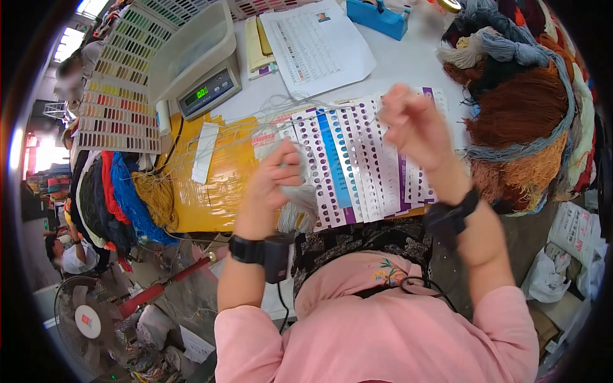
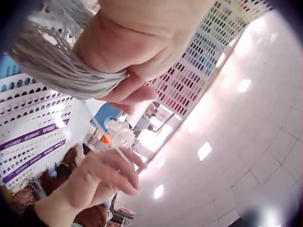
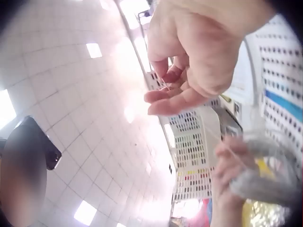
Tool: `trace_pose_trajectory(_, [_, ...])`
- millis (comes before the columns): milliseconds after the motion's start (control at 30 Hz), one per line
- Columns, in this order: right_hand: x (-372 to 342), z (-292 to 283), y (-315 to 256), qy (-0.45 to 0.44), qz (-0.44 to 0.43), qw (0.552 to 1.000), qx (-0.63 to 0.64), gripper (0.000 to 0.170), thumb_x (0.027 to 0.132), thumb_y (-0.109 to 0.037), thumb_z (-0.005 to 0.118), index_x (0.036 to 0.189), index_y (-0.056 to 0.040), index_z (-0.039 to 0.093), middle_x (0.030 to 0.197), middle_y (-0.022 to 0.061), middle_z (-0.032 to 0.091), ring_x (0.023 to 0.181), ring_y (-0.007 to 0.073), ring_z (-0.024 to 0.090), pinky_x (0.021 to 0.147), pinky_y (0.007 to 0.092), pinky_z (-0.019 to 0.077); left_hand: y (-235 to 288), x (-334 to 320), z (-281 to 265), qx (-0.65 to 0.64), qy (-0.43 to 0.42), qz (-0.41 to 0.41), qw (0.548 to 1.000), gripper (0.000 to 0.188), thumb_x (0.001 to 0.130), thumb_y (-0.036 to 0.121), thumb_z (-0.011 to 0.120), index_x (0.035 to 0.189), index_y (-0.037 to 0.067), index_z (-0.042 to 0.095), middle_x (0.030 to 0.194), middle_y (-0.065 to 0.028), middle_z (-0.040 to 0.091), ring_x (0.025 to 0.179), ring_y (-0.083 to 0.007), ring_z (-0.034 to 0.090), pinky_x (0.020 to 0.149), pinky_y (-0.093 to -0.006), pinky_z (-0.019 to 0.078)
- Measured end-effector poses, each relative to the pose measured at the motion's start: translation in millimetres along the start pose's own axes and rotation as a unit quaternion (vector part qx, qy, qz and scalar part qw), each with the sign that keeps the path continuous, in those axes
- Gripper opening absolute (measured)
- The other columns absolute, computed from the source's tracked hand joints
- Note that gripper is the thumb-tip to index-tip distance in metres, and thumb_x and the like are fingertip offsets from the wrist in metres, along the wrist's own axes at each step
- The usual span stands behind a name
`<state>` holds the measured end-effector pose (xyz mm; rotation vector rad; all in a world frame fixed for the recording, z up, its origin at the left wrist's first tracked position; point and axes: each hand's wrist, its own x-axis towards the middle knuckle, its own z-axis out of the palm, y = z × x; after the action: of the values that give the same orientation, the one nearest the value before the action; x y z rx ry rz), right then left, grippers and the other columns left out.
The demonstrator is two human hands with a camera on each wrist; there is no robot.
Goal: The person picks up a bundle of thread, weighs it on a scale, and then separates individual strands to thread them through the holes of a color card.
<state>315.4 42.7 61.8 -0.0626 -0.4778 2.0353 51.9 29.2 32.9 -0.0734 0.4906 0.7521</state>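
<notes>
Grey yarn (image 1: 300,202) fills L grip (image 1: 273,175), R grip (image 1: 416,127) pinching thin strand (image 3: 215,135) (v. blurry).

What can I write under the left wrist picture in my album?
Grey yarn gathered in the left hand, the right hand close by.
</notes>
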Motion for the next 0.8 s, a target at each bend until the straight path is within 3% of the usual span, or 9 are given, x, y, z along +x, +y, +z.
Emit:
trace_pose_trajectory(67, [-5.0, -12.8, -72.7, 0.041, -0.130, 0.968, -0.210, 0.012, 0.081, -0.012, 0.044, 0.078, -0.0012, 0.049, 0.075, 0.0065, 0.049, 0.074, 0.0160, 0.050, 0.080, 0.0324, 0.0413, 32.0, -26.3, -30.7, -0.072, 0.029, 0.070, 0.995, 0.016, 0.087, 0.015, 0.043, 0.074, 0.006, 0.047, 0.062, 0.0011, 0.045, 0.040, -0.0019, 0.035, 0.034, -0.0137, 0.0284])
trace_pose_trajectory(167, [-59.5, -60.3, -296.1, 0.119, -0.415, 0.867, -0.251, 0.014, 0.077, -0.005, 0.043, 0.065, -0.0002, 0.048, 0.065, 0.0097, 0.052, 0.070, 0.0189, 0.049, 0.073, 0.0318, 0.0392, 93.7, -79.6, -73.8, -0.119, 0.105, 0.238, 0.958, 0.016, 0.086, 0.011, 0.042, 0.076, 0.000, 0.048, 0.056, 0.0000, 0.045, 0.038, -0.0029, 0.037, 0.032, -0.0140, 0.0269])
trace_pose_trajectory(233, [-79.2, -23.5, -328.3, 0.168, -0.571, 0.745, -0.301, 0.011, 0.075, -0.003, 0.043, 0.066, 0.0002, 0.049, 0.063, 0.0086, 0.050, 0.068, 0.0178, 0.047, 0.069, 0.0293, 0.0381, 122.0, -88.4, -85.9, -0.141, 0.126, 0.323, 0.927, 0.018, 0.085, 0.011, 0.042, 0.085, -0.005, 0.052, 0.061, -0.0032, 0.051, 0.037, -0.0034, 0.039, 0.031, -0.0141, 0.0257])
trace_pose_trajectory(300, [-53.1, -32.0, -289.5, 0.209, -0.419, 0.673, -0.573, 0.006, 0.075, -0.005, 0.049, 0.071, -0.0019, 0.051, 0.069, 0.0065, 0.051, 0.069, 0.0154, 0.047, 0.067, 0.0272, 0.0386, 85.1, -45.3, -28.5, -0.059, 0.085, 0.235, 0.966, 0.025, 0.085, 0.013, 0.046, 0.099, -0.007, 0.047, 0.062, -0.0004, 0.048, 0.039, -0.0026, 0.037, 0.034, -0.0162, 0.0289])
trace_pose_trajectory(433, [4.5, -84.6, -86.1, 0.315, -0.122, 0.745, -0.575, 0.010, 0.072, -0.010, 0.059, 0.079, -0.0031, 0.060, 0.070, 0.0044, 0.058, 0.069, 0.0101, 0.053, 0.065, 0.0259, 0.0424, 13.7, 74.9, 21.9, 0.275, 0.104, 0.088, 0.952, 0.025, 0.080, 0.009, 0.050, 0.102, -0.003, 0.049, 0.091, -0.0093, 0.057, 0.045, -0.0027, 0.034, 0.038, -0.0143, 0.0272])
trace_pose_trajectory(467, [9.4, -94.2, -55.2, 0.377, -0.078, 0.681, -0.623, 0.009, 0.071, -0.010, 0.058, 0.074, -0.0019, 0.059, 0.065, 0.0030, 0.057, 0.064, 0.0099, 0.053, 0.062, 0.0270, 0.0434, -4.1, 99.2, 31.3, 0.295, 0.118, 0.067, 0.946, 0.025, 0.080, 0.008, 0.050, 0.101, -0.004, 0.049, 0.091, -0.0097, 0.057, 0.047, -0.0035, 0.037, 0.039, -0.0151, 0.0289])
trace_pose_trajectory(500, [7.5, -101.2, -35.5, 0.352, -0.058, 0.699, -0.620, 0.012, 0.069, -0.012, 0.058, 0.075, -0.0013, 0.059, 0.064, 0.0053, 0.058, 0.062, 0.0124, 0.054, 0.059, 0.0275, 0.0432, -19.6, 119.2, 39.0, 0.314, 0.132, 0.046, 0.939, 0.025, 0.079, 0.007, 0.050, 0.100, -0.005, 0.049, 0.090, -0.0100, 0.056, 0.050, -0.0044, 0.041, 0.040, -0.0158, 0.0306])
trace_pose_trajectory(667, [7.6, -116.1, 10.2, 0.333, -0.168, 0.565, -0.736, 0.014, 0.062, -0.014, 0.060, 0.065, -0.0026, 0.052, 0.065, 0.0099, 0.052, 0.063, 0.0262, 0.051, 0.058, 0.0345, 0.0414, -45.9, 159.8, 43.2, 0.528, 0.256, 0.065, 0.807, 0.018, 0.081, 0.008, 0.049, 0.094, -0.005, 0.049, 0.082, -0.0113, 0.057, 0.047, -0.0077, 0.045, 0.038, -0.0174, 0.0354])
trace_pose_trajectory(800, [4.7, -117.7, 20.4, 0.289, -0.178, 0.487, -0.805, 0.020, 0.060, -0.016, 0.062, 0.069, -0.0060, 0.049, 0.071, 0.0071, 0.049, 0.074, 0.0256, 0.047, 0.066, 0.0364, 0.0340, -35.0, 164.9, 36.8, 0.555, 0.202, 0.053, 0.805, 0.018, 0.078, 0.007, 0.048, 0.092, -0.005, 0.051, 0.068, -0.0079, 0.056, 0.048, -0.0101, 0.049, 0.040, -0.0194, 0.0370])
